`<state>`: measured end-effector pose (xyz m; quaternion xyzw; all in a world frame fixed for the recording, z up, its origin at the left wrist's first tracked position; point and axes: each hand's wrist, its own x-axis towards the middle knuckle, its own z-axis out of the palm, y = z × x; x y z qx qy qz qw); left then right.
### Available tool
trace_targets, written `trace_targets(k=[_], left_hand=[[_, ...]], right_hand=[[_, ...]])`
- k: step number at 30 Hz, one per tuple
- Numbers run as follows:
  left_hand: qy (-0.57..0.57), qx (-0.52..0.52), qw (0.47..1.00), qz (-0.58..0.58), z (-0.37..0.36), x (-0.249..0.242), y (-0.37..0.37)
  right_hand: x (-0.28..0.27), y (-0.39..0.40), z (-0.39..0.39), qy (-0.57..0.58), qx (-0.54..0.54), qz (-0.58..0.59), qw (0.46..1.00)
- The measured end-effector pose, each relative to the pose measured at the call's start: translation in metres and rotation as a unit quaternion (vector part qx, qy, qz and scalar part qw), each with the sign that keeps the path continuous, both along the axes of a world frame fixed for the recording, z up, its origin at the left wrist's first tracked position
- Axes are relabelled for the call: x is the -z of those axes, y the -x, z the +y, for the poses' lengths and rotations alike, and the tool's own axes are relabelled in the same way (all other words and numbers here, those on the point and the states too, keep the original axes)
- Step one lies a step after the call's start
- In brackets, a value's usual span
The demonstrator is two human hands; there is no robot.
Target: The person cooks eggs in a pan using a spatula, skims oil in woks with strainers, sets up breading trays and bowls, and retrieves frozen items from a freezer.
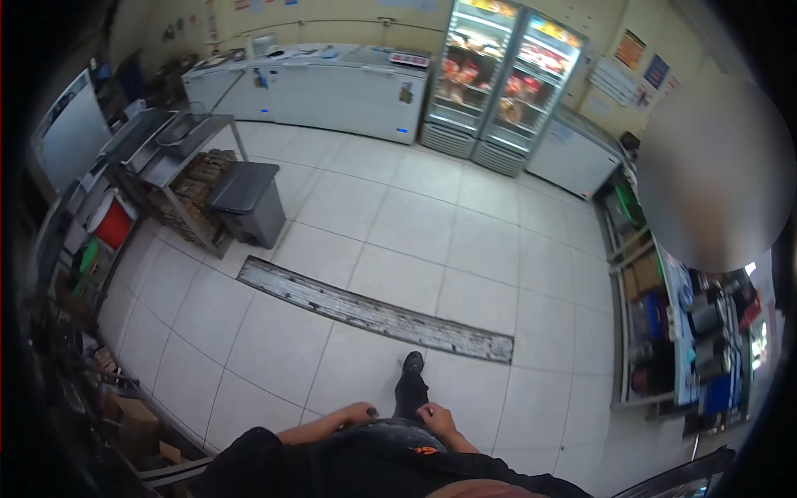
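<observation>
My left hand [359, 412] is at the waist, at the left edge of a dark apron [386, 433]. Its fingers are curled, and what they hold, if anything, is too small to make out. On the other side, my right hand [435, 416] is at the apron's right edge with its fingers bent together; nothing can be made out in it. Between the two hands a dark trouser leg and a black shoe [413, 362] reach forward over the tiles.
A metal drain grate [374, 315] crosses the tiled floor ahead. Left stand a grey bin [247, 203] and a metal table [170, 170]. Chest freezers [332, 100] and glass-door fridges [498, 87] line the back. A loaded workbench [681, 332] is at right.
</observation>
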<state>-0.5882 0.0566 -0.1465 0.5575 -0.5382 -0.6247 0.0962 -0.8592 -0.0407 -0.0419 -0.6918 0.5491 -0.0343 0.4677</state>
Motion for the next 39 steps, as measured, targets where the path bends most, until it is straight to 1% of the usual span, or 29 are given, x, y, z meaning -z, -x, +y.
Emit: trace_targets(k=[1,3,4,6,7,8,9,10,11,12,14,15,17,18,19,20,21,23,24,26,28,30,31,33,34,35,36,37,39], left_hand=[[0.0,-0.016,1.0,-0.006,-0.008,0.019,-0.009],[0.037,-0.101,0.993,-0.051,-0.019,0.042,-0.019],[0.0,-0.159,0.984,-0.085,-0.042,0.016,-0.028],[0.029,-0.287,0.954,-0.08,-0.085,0.0,-0.054],[0.075,-0.343,0.929,-0.119,-0.11,-0.019,-0.064],[0.118,-0.393,0.898,-0.159,-0.131,-0.046,-0.073],[0.115,-0.407,0.89,-0.17,-0.152,-0.065,-0.092],[0.074,-0.417,0.888,-0.181,-0.171,-0.08,-0.11],[0.032,-0.426,0.885,-0.186,-0.187,-0.088,-0.12],[0.03,-0.441,0.878,-0.186,-0.199,-0.088,-0.132],[-0.028,-0.617,0.786,-0.029,-0.206,-0.075,-0.161],[-0.058,-0.669,0.741,0.001,-0.206,-0.067,-0.172],[-0.107,-0.743,0.659,0.048,-0.2,-0.041,-0.189],[-0.126,-0.767,0.626,0.064,-0.191,-0.019,-0.194],[-0.15,-0.778,0.607,0.072,-0.185,0.0,-0.199],[-0.183,-0.767,0.612,0.059,-0.178,0.014,-0.2],[-0.217,-0.738,0.638,0.031,-0.173,0.029,-0.201],[-0.258,-0.628,0.732,-0.065,-0.17,0.052,-0.209],[-0.26,-0.571,0.771,-0.107,-0.178,0.06,-0.216],[-0.245,-0.486,0.823,-0.161,-0.208,0.073,-0.246],[-0.23,-0.431,0.851,-0.193,-0.251,0.081,-0.299],[-0.207,-0.423,0.855,-0.215,-0.312,0.089,-0.363],[-0.182,-0.444,0.848,-0.225,-0.349,0.088,-0.402],[-0.088,-0.529,0.809,-0.24,-0.429,0.075,-0.479],[0.053,-0.548,0.792,-0.263,-0.467,0.066,-0.517],[0.19,-0.541,0.765,-0.294,-0.506,0.055,-0.555],[0.025,-0.665,0.746,-0.022,-0.552,-0.011,-0.586],[0.055,-0.679,0.732,-0.019,-0.586,-0.053,-0.613],[0.114,-0.674,0.73,-0.01,-0.638,-0.092,-0.667]], right_hand=[[0.0,-0.016,-0.022,0.0,-0.038,0.01,0.999],[-0.006,-0.036,-0.07,-0.001,-0.13,0.008,0.991],[-0.006,-0.043,-0.099,-0.005,-0.147,0.007,0.989],[0.001,-0.063,-0.166,0.025,-0.234,-0.086,0.968],[0.007,-0.074,-0.203,0.007,-0.274,-0.092,0.957],[-0.033,-0.094,-0.239,-0.004,-0.321,-0.068,0.945],[-0.073,-0.116,-0.268,-0.017,-0.319,-0.086,0.944],[-0.093,-0.137,-0.298,-0.027,-0.332,-0.128,0.934],[-0.139,-0.159,-0.325,-0.055,-0.377,-0.2,0.903],[-0.19,-0.182,-0.344,-0.094,-0.404,-0.279,0.866],[-0.273,-0.22,-0.369,-0.153,-0.476,-0.395,0.77],[-0.299,-0.234,-0.379,-0.171,-0.522,-0.436,0.713],[-0.334,-0.256,-0.391,-0.246,-0.605,-0.468,0.595],[-0.332,-0.271,-0.409,-0.25,-0.612,-0.465,0.589],[-0.326,-0.284,-0.427,-0.281,-0.643,-0.446,0.556],[-0.318,-0.298,-0.444,-0.311,-0.67,-0.426,0.522],[-0.31,-0.311,-0.464,-0.311,-0.676,-0.424,0.517],[-0.303,-0.339,-0.512,-0.381,-0.643,-0.382,0.544],[-0.306,-0.355,-0.538,-0.383,-0.643,-0.378,0.546],[-0.322,-0.388,-0.589,-0.429,-0.641,-0.313,0.553],[-0.341,-0.42,-0.628,-0.436,-0.629,-0.293,0.573],[-0.359,-0.45,-0.654,-0.439,-0.623,-0.273,0.587],[-0.366,-0.467,-0.652,-0.418,-0.534,-0.434,0.593],[-0.369,-0.505,-0.676,-0.392,-0.427,-0.58,0.572],[-0.367,-0.526,-0.704,-0.408,-0.503,-0.513,0.564],[-0.359,-0.548,-0.726,-0.418,-0.54,-0.478,0.552],[-0.352,-0.569,-0.749,-0.425,-0.577,-0.443,0.539],[-0.342,-0.588,-0.767,-0.428,-0.579,-0.436,0.54],[-0.319,-0.623,-0.806,-0.431,-0.583,-0.421,0.546]])
